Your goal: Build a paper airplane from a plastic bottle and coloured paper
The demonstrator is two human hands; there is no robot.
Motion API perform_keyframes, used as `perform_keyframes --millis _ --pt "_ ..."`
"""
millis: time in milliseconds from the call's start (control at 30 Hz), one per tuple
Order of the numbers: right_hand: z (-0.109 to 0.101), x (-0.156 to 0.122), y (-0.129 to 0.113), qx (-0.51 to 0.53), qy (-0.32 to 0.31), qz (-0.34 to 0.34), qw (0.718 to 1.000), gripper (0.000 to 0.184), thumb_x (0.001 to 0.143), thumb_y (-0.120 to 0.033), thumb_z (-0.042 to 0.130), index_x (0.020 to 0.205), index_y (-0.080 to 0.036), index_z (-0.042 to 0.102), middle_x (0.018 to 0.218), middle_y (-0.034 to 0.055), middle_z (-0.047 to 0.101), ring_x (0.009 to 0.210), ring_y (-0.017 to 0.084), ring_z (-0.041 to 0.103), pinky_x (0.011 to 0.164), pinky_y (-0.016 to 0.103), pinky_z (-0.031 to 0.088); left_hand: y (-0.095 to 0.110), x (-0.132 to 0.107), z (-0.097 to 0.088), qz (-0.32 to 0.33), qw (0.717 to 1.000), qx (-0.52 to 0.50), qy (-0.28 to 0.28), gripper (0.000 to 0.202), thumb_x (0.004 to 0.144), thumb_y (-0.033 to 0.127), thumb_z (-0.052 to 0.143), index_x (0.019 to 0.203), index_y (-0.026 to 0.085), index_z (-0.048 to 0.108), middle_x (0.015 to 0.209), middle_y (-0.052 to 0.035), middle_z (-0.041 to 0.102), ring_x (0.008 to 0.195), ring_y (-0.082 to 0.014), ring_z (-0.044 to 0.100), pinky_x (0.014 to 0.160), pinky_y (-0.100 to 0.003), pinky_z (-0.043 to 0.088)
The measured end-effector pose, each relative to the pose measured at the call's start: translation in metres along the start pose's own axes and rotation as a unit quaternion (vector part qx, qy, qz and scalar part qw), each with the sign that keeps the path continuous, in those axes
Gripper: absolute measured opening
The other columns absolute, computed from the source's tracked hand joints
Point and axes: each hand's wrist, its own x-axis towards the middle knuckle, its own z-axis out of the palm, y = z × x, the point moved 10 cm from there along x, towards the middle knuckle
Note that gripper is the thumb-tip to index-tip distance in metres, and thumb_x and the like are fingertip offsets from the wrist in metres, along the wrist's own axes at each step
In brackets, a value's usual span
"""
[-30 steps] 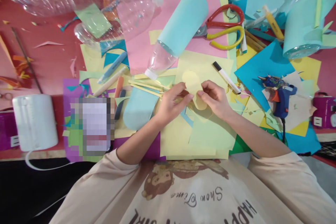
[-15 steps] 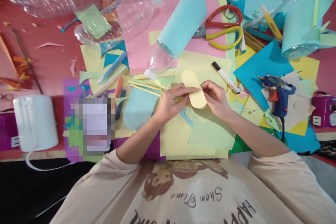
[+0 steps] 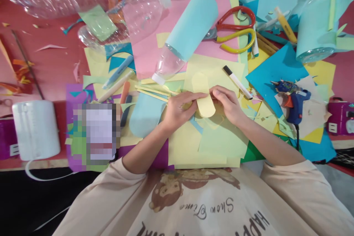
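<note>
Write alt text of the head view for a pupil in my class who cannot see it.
A person's left hand holds a rounded pale-yellow paper strip above layered coloured paper, the right hand close beside it. Beyond lie a blue-wrapped bottle and scissors; a blue glue gun lies to the right.

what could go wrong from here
The yellow paper piece might crease where the left hand pinches it. The blue-wrapped bottle lies on its side and could roll if bumped. The glue gun lies on pale paper and, if hot, might drip glue onto it.
</note>
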Motion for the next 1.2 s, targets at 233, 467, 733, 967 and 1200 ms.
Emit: perform_keyframes --millis 233,467,733,967,1200 --pt "0.006 0.001 -0.003 -0.007 -0.006 0.019 1.000 0.036 0.080 -0.051 0.069 0.072 -0.020 0.054 0.060 -0.0052 0.045 0.054 0.008 0.041 0.047 0.022 0.034 0.007 0.000 -0.001 0.039 0.999 0.022 0.011 0.027 0.082 0.009 0.053 0.089 0.023 0.074 0.083 0.0003 0.076 0.069 -0.0111 0.068 0.071 -0.023 0.052" --pt "0.001 0.000 -0.006 0.003 0.019 0.007 1.000 0.034 0.080 -0.048 0.070 0.072 -0.019 0.053 0.061 -0.0051 0.047 0.053 0.007 0.044 0.048 0.021 0.036 -0.021 -0.005 -0.002 -0.090 0.992 -0.082 0.018 0.025 0.085 0.027 0.061 0.109 0.022 0.054 0.076 0.0021 0.070 0.065 -0.0104 0.067 0.061 -0.020 0.051" --pt "-0.002 -0.002 -0.008 -0.032 0.033 -0.012 0.999 0.033 0.082 -0.047 0.067 0.073 -0.020 0.050 0.062 -0.0042 0.048 0.056 0.008 0.047 0.051 0.022 0.038 -0.032 -0.003 0.006 -0.110 0.977 -0.183 0.010 0.045 0.081 0.048 0.067 0.109 0.024 0.042 0.086 -0.0008 0.068 0.072 -0.0118 0.069 0.062 -0.021 0.054" --pt "0.002 -0.004 -0.009 -0.068 0.020 -0.031 0.997 0.030 0.084 -0.045 0.065 0.075 -0.020 0.052 0.066 -0.0030 0.050 0.057 0.008 0.047 0.049 0.022 0.038 -0.028 -0.002 0.007 -0.127 0.986 -0.104 -0.017 0.026 0.082 0.043 0.066 0.083 0.018 0.059 0.075 0.0001 0.064 0.067 -0.0104 0.064 0.062 -0.020 0.053" --pt "0.001 -0.004 -0.011 -0.098 0.021 -0.041 0.994 0.029 0.083 -0.043 0.066 0.074 -0.020 0.052 0.065 -0.0031 0.049 0.058 0.009 0.047 0.050 0.022 0.039 -0.023 0.000 0.001 -0.111 0.991 -0.069 0.002 0.017 0.082 0.032 0.063 0.074 0.018 0.057 0.064 0.0028 0.060 0.058 -0.0086 0.059 0.056 -0.019 0.049"
